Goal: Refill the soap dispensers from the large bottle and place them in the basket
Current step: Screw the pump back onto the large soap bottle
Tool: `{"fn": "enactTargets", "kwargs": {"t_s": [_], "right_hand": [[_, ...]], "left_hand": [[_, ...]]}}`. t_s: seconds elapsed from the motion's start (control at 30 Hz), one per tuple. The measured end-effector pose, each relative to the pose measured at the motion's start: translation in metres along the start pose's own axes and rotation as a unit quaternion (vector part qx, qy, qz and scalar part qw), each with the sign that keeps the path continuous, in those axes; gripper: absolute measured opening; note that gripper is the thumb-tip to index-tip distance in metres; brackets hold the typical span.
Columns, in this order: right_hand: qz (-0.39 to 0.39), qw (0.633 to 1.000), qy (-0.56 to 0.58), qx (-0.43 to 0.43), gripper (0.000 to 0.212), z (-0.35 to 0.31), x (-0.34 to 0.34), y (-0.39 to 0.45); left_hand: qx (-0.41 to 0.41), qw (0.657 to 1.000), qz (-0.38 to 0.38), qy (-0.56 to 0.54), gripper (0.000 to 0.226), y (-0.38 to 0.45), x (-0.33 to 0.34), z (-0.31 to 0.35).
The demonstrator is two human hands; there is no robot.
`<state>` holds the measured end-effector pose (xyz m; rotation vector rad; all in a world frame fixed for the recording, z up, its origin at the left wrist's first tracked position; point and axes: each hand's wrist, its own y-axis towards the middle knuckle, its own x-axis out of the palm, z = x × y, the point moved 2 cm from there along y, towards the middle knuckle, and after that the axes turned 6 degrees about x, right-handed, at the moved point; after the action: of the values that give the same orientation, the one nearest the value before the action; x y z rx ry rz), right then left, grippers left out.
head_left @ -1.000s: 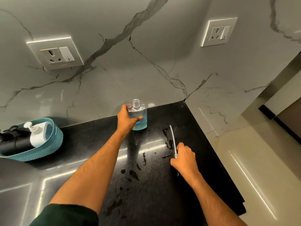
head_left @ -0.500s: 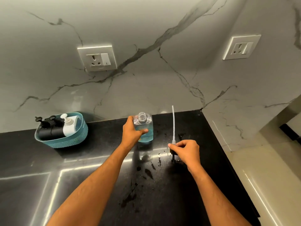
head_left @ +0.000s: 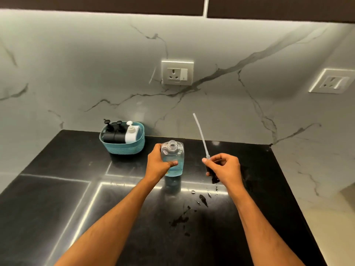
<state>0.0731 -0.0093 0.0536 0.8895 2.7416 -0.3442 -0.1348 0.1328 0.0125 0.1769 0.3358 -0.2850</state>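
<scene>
Behind bottle (head_left: 173, 160): basket (head_left: 123, 148), wall socket (head_left: 177, 73)

Glossy black stone tabletop (head_left: 57, 198) with bright light streaks and dark wet splashes (head_left: 180, 219), grey-veined white marble wall (head_left: 76, 73) behind, two white wall sockets (head_left: 177, 73) (head_left: 332, 81), dark cabinet underside (head_left: 96, 2) above, pale floor (head_left: 334, 227) at right

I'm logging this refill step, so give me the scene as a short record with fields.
left hand: grips the clear bottle, open-necked, blue soap inside, standing on the counter
right hand: holds the pump, tube pointing up
basket: two black dispensers and one white
counter: dark wet patches near the right hand
</scene>
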Motion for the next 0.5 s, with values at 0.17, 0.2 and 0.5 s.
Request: {"fn": "enactTargets", "kwargs": {"t_s": [0.17, 0.2, 0.5], "right_hand": [[0.018, 0.996, -0.054, -0.076, 0.031, -0.037, 0.013, -0.012], [0.025, 0.993, -0.067, -0.091, 0.033, -0.044, 0.013, -0.015], [0.024, 0.943, -0.269, -0.193, 0.045, -0.116, 0.008, -0.034]], "left_hand": [[0.000, 1.000, 0.022, 0.013, 0.067, -0.013, -0.027, -0.013], [0.002, 1.000, 0.022, 0.016, 0.066, -0.015, -0.030, -0.014], [0.006, 1.000, 0.017, 0.025, 0.065, -0.019, -0.054, -0.024]]}}
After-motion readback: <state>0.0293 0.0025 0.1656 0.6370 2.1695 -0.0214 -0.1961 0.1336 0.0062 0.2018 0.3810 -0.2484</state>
